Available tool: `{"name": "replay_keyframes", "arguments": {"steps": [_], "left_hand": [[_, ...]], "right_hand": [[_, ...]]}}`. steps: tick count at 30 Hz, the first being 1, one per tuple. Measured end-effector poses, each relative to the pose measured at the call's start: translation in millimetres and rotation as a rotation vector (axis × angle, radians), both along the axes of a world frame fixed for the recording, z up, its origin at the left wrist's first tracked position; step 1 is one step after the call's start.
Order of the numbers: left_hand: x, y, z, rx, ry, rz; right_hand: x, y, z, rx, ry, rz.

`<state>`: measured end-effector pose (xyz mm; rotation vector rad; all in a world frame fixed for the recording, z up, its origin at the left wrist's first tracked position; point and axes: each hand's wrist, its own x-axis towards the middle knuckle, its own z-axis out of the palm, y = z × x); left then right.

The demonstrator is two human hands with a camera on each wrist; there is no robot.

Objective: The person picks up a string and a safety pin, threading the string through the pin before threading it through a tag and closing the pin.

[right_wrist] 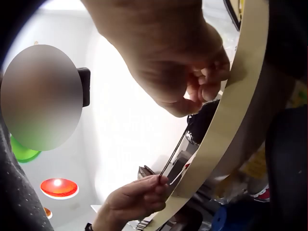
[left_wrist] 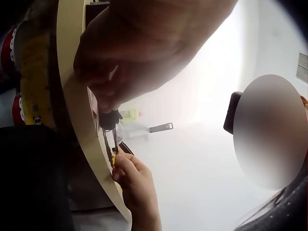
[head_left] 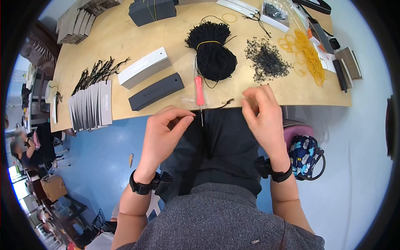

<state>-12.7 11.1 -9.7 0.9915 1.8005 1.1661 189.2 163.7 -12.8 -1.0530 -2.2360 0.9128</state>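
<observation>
My left hand [head_left: 164, 131] is at the table's front edge, thumb and forefinger pinching the end of a thin dark cord [right_wrist: 174, 151]. In the right wrist view this cord stretches from the left fingertips up toward the right hand. My right hand [head_left: 264, 116] hovers by the edge with bent fingers and a gap between thumb and forefinger; nothing shows in its grasp. Between the hands, a knotted part of black cord [head_left: 227, 103] lies at the edge. A tool with a pinkish-red handle [head_left: 199, 91] lies beside it, its thin metal shaft jutting over the edge.
Behind the tool sits a banded bundle of black cords [head_left: 214, 54]. Black safety pins [head_left: 266, 60] and yellow rubber bands [head_left: 310, 58] are heaped to the right. White tags [head_left: 143, 66], dark tags [head_left: 156, 91] and corded tags [head_left: 91, 104] stand to the left.
</observation>
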Motion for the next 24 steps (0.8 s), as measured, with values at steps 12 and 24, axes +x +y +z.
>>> {"name": "replay_keyframes", "arguments": {"steps": [12,24], "left_hand": [[-11,19,30,0.111,0.243,-0.103],[-120,62,30,0.145,0.882,0.044]], "right_hand": [[-24,-22,4,-0.507,0.181,0.337],[-8,-24,7,-0.486,0.199,0.327]]}}
